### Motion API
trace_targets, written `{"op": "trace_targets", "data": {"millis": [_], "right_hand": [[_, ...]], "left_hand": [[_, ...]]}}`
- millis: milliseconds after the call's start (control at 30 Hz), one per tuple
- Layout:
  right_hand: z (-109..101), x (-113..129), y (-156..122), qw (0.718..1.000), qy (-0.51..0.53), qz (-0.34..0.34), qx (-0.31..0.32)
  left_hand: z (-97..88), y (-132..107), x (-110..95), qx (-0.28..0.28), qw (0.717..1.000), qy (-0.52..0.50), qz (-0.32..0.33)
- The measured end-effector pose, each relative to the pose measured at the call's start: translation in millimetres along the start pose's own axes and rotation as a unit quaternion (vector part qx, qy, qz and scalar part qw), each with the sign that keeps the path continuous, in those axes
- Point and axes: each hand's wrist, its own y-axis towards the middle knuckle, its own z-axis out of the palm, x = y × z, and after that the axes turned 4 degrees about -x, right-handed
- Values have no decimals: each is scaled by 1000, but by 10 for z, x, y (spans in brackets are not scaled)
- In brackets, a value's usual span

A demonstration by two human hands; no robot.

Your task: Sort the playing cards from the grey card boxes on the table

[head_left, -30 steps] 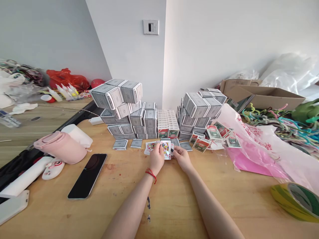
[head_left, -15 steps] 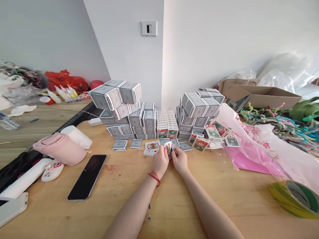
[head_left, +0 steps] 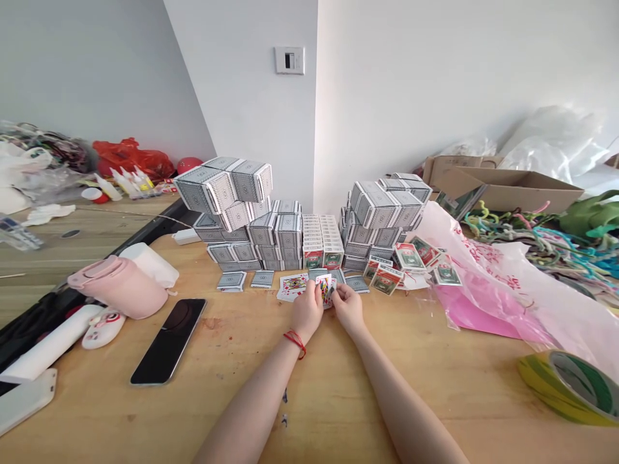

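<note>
Head view: grip of the left hand (head_left: 307,314), closed, thumb against fingers, pinching a few playing cards (head_left: 324,288) with a picture face turned toward the wearer; grip of the right hand (head_left: 349,312), likewise closed, fingertips on the right edge of the same cards. Cards tilted up between the two hands, just above the desk (head_left: 333,399), near its middle. One red string bracelet (head_left: 295,343), left wrist. Face-up cards (head_left: 293,283), overlapping, flat on the desk just left of the held ones. Bent grey-backed cards (head_left: 231,281), lying in a loose row to either side. Behind, at left, one tall stack of grey-patterned blocks (head_left: 246,183), upper part overhanging; at right, a second stack (head_left: 374,206) of the same pattern. Between the stacks, two rows of card boxes (head_left: 323,238), set close together. Loose card boxes (head_left: 387,280), red and green, leaning in a heap before the right stack. At left, one dark-screened phone (head_left: 168,341), screen up; one pink cup (head_left: 120,287), on its side. At right, one roll of yellow-green tape (head_left: 546,385); white plastic sheeting (head_left: 512,270) with red print; one open cardboard box (head_left: 522,189), farther back.
</note>
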Motion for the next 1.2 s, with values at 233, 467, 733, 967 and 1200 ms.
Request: {"op": "trace_targets", "data": {"millis": [233, 467, 733, 967, 1200], "right_hand": [[8, -3, -3, 1000, 10, 0, 0], [12, 17, -5, 1000, 20, 6, 1], [-1, -21, -16, 1000, 18, -2, 15], [18, 31, -48, 994, -82, -38, -54], [-9, 62, -15, 982, -144, -40, -119]], "left_hand": [[-6, -1, 18, -11, 1000, -13, 7], [-26, 5, 3, -8, 1000, -18, 2], [-18, 21, 26, -30, 1000, 2, 4], [7, 20, -2, -31, 999, 2, 27], [18, 2, 9, -14, 998, -49, 47]]}}
